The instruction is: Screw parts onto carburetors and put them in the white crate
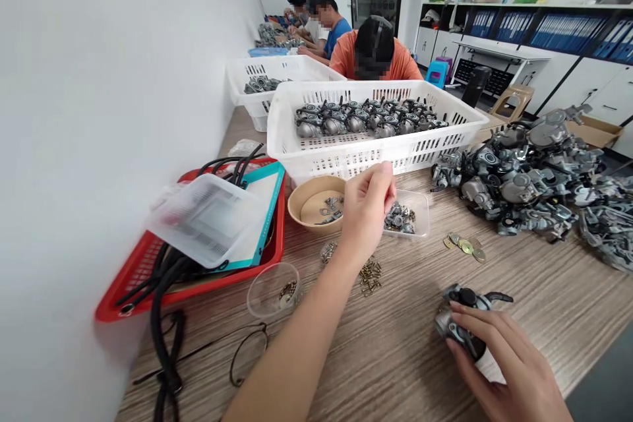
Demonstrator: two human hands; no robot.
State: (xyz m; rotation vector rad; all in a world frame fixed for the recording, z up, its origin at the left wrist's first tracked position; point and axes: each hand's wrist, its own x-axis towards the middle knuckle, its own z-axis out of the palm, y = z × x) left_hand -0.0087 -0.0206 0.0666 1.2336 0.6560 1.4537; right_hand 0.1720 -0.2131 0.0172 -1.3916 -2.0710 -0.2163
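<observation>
Metal part [467, 297] sits partly hidden under right hand [512, 356].

Clock centred on screw pile [370, 278], on tabletop [390, 349]. 12 o'clock: front crate [321, 159], units [366, 120] inside. 11: bowl [310, 208]; farther, rear crate [254, 107]. 9–10: tray [279, 227], hoses [164, 275] over its rim. 8: eyeglasses [250, 356]. 2: heap [524, 181]. 4: lone unit [466, 297] under right hand [514, 356].

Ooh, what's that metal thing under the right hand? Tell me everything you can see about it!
The metal part is small and chunky, with a silvery-grey, metal-looking body. On top is a dark round piece, and a curved black arm sticks out to the right. It sits on the wood-patterned table, with the right hand's thumb and fingers on it, hiding some of it.
</observation>
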